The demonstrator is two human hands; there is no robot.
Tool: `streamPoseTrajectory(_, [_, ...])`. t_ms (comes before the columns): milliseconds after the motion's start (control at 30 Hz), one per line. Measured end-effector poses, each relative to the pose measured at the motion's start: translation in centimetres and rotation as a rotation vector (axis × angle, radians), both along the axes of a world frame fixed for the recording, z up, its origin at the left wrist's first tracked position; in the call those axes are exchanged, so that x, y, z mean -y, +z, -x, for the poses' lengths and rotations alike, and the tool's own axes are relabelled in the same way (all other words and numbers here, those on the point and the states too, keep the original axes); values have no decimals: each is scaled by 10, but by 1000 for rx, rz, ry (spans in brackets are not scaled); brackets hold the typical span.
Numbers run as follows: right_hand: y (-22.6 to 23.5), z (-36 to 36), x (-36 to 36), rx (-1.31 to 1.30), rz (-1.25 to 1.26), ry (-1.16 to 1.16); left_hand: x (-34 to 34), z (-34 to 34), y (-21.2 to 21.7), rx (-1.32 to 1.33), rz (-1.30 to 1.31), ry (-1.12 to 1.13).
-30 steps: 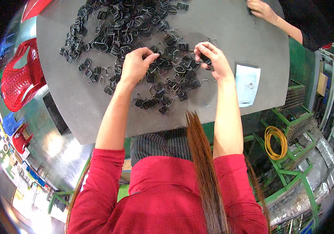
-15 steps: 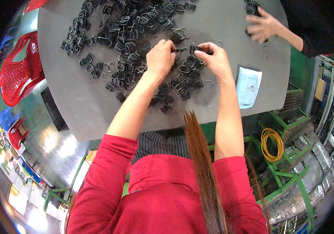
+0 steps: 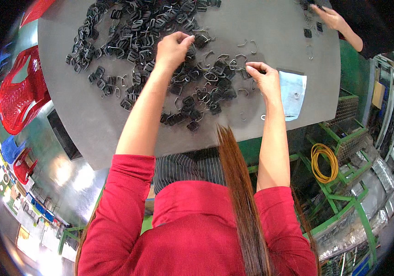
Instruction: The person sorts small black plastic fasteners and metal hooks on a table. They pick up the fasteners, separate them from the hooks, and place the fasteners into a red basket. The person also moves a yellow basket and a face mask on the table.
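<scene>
Small black plastic buckles [image 3: 192, 99] lay heaped on the grey bench [image 3: 91, 119], judged light, stiff, best pinched at edges; left hand [image 3: 171, 48] clenched over one, right hand [image 3: 263, 78] pinched a thin wire clip [image 3: 240, 64].

The grey table [image 3: 91, 124] is crowded through its middle: a thick scatter of black clips [image 3: 132, 32] mixed with bent wire hooks [image 3: 247, 43] runs from the far left across to the centre, leaving little bare surface to set a hand down. The left hand [image 3: 171, 48] hovers right in that pile, the right hand [image 3: 263, 78] at its right fringe. Open grey lies along the near edge and the near-left corner. To the right, a pale blue cloth [image 3: 293, 92] takes up the edge. At the far right corner another person's hand [image 3: 328, 18] works among what look like more clips.
</scene>
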State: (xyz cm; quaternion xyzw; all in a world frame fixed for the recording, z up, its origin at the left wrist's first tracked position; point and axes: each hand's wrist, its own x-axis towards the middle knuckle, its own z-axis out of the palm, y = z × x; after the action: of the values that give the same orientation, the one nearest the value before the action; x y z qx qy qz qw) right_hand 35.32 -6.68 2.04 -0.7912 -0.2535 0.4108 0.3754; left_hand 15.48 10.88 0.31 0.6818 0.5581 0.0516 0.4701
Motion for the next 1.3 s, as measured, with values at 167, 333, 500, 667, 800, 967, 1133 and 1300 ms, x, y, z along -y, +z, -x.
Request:
streamPoseTrajectory(167, [12,0,4,-246,33,-181,24,-33,-3,-237,-452,-100])
streamPoseTrajectory(333, [10,-7,16,-610,-177,-299,8,-15,-4,-38,-347,-159])
streamPoseTrajectory(500, [14,-2,16,-493,-90,-243,6,22,36,150,-15,-19])
streamPoseTrajectory(667, [19,0,19,-1165,-457,-414,6,67,45,1131,757,164])
streamPoseTrajectory(800, [23,21,-11,-769,-106,-76,10,63,30,1058,742,398])
streamPoseTrajectory(967, [6,64,-37,519,381,354,16,16,16,-55,-289,-55])
streamPoseTrajectory(1133, [6,53,-25,241,79,254,28,17,13,-109,-325,-185])
streamPoseTrajectory(1300, [-10,21,5,24,152,221,12,52,20,177,304,33])
